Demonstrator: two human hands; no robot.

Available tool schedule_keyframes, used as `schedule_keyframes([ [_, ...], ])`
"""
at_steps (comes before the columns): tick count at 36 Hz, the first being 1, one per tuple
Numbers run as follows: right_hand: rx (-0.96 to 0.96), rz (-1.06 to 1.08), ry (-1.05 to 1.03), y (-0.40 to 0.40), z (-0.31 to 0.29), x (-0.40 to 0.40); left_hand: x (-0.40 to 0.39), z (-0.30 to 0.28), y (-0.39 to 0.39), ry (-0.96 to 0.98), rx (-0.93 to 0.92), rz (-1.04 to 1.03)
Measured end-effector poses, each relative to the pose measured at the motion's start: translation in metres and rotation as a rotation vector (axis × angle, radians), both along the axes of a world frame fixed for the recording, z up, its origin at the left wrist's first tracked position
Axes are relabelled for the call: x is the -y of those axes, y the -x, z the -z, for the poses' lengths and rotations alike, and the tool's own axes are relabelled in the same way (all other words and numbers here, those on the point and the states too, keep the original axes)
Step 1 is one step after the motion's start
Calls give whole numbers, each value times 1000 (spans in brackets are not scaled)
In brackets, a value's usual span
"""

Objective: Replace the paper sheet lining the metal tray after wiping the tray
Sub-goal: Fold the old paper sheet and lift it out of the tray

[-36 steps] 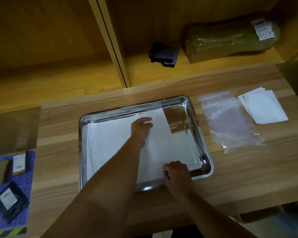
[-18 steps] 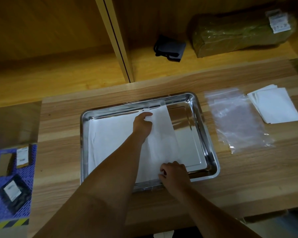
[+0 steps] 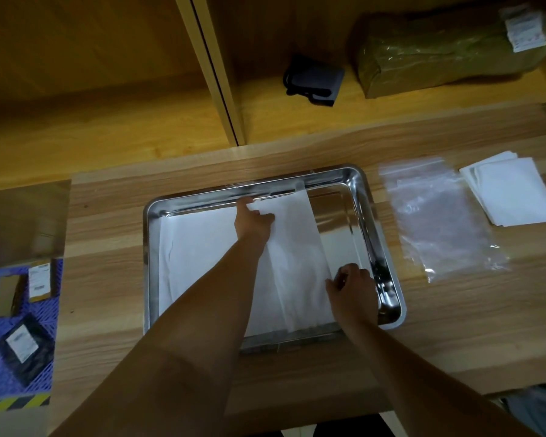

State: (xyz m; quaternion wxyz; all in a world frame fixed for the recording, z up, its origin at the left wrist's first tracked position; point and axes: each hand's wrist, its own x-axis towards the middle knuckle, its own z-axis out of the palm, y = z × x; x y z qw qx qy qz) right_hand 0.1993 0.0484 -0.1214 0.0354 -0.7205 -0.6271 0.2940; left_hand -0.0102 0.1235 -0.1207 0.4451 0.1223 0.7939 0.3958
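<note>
A shiny metal tray [image 3: 388, 279] lies in the middle of the wooden table. A white paper sheet [image 3: 199, 247] covers its left and middle floor, while a bare strip of metal shows on the right. My left hand [image 3: 252, 220] presses flat on the sheet near the tray's far wall, fingers spread. At the sheet's right edge, toward the near right corner, my right hand [image 3: 352, 287] has its fingers curled on the paper. Whether it pinches the edge or just pushes it, I cannot tell.
A clear plastic bag [image 3: 435, 219] lies right of the tray, and a stack of white sheets [image 3: 514, 192] beyond it. A blue mat [image 3: 13, 367] with small packets sits at the left. On the shelf behind are a dark pouch [image 3: 314, 80] and a wrapped green bundle [image 3: 448, 50].
My left hand slid along the sheet toward the tray's far wall. My right hand moved from the near rim to the right, onto the sheet's right edge.
</note>
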Motion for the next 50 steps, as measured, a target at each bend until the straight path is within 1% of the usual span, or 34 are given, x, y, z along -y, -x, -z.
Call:
schedule_keyframes([
  [3,-54,22,42,-5,7,-8,-6,0,2,-18,-17,0],
  [9,-139,-30,144,-5,7,-12,-14,2,3,-34,-84,11],
  [15,-155,-13,135,-6,6,-10,-21,-2,4,-44,-57,-5],
  [20,-144,-42,145,-6,6,-10,-20,3,5,-16,-80,50],
  [22,-129,-46,123,-6,6,-11,-17,4,4,-20,-115,67],
  [25,-94,-78,36,-6,6,-11,-10,5,3,-49,-194,125],
  [29,-11,-239,-128,-3,4,-12,-1,3,-2,-47,-249,173],
  [31,33,-362,-181,2,4,-16,3,5,-5,-41,-358,236],
  [32,49,-418,-187,5,6,-18,6,6,-7,-33,-448,295],
  [35,97,-553,-218,15,10,-33,22,9,-13,-29,-778,558],
  [37,141,-629,-194,23,14,-45,33,13,-20,-35,-921,732],
  [39,157,-683,-175,30,19,-57,44,20,-28,16,-960,869],
  [41,164,-723,-166,37,25,-68,53,33,-36,115,-964,951],
  [44,192,-761,-164,40,40,-75,60,50,-42,183,-956,960],
  [50,266,-812,-213,27,54,-78,64,60,-39,157,-997,945],
])
